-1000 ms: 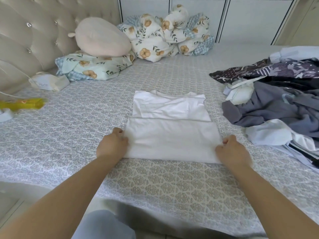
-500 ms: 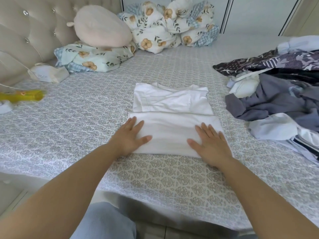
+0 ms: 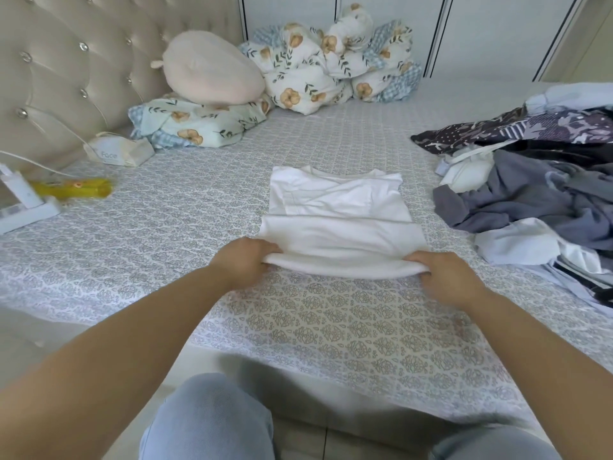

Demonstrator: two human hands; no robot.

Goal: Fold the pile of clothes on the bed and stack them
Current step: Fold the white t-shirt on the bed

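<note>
The white shirt (image 3: 338, 224), partly folded into a rectangle, lies mid-bed, its near folded edge lifted slightly off the bed (image 3: 315, 330). The left hand (image 3: 243, 262) and right hand (image 3: 447, 277) pinch that edge's two corners. The unfolded clothes pile (image 3: 537, 200) crowds the bed's right edge, and bare sheet runs toward the left edge.

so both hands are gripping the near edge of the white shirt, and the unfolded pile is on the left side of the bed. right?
Not quite. The head view shows the left hand and right hand gripping the near edge of the white shirt, but the unfolded pile lies on the right side of the bed, not the left.
</note>
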